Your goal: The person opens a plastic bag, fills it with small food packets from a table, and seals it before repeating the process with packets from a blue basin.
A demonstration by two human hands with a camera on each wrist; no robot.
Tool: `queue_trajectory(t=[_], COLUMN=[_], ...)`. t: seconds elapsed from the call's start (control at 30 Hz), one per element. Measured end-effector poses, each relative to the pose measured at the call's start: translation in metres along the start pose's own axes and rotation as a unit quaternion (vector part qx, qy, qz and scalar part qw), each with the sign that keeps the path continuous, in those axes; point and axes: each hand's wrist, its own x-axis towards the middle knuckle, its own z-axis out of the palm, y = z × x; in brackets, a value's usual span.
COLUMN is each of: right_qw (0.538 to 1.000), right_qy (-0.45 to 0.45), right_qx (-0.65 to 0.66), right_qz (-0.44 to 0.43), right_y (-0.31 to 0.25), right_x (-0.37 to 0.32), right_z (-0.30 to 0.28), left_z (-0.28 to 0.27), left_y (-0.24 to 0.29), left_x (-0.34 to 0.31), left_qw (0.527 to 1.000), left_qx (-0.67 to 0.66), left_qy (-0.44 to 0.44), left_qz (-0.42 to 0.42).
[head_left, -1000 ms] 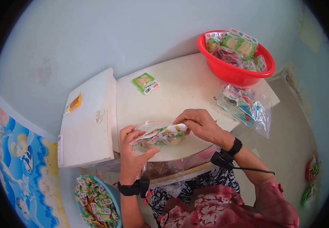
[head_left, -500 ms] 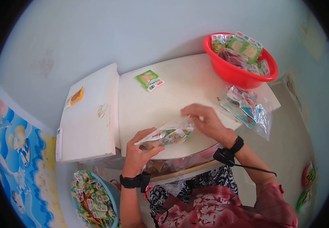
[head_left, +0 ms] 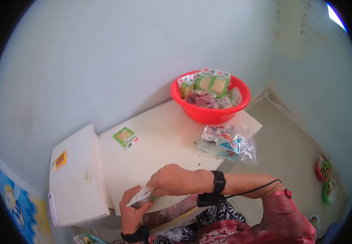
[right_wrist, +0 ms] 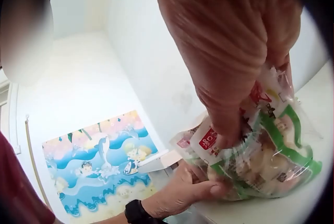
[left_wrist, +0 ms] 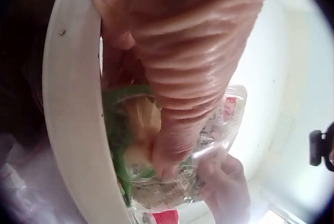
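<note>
Near the table's front edge, my left hand (head_left: 132, 211) grips a clear plastic bag (head_left: 140, 197) holding green-and-white food packets. In the left wrist view, its thumb presses on the packets' front. My right hand (head_left: 172, 180) pinches the upper part of the bag, its fingertips against a white packet corner with a red label. The right wrist view shows the bag (right_wrist: 261, 169) bulging with pale food behind green-edged windows. A single green-and-white packet (head_left: 124, 137) lies flat on the table farther back.
A red basin (head_left: 210, 117) full of packets stands at the table's far right. Before it lies a clear bag (head_left: 227, 142) with blue-and-white packets. A raised white board (head_left: 76, 185) on the left bears a yellow packet (head_left: 60, 160). A tub (head_left: 87, 239) shows at bottom left.
Half a second ago the right hand was apart from the bag; it has moved left and pinches the bag's top. The head view has shifted, and the bag appears lower and farther left.
</note>
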Motion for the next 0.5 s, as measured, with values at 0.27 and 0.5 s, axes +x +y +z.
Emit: queue_trajectory(t=[0.27, 0.5], right_qw=[0.998, 0.990], right_qy=[0.038, 0.114], right_qx=[0.005, 0.082], right_qz=[-0.045, 0.032], right_y=[0.010, 0.043], right_x=[0.000, -0.004], right_z=[-0.006, -0.056], left_z=[0.007, 0.002], left_y=[0.017, 0.008], left_x=[-0.001, -0.001], left_qw=[0.998, 0.964], left_qx=[0.047, 0.229], left_qy=[-0.023, -0.045], left_qz=[0.021, 0.127])
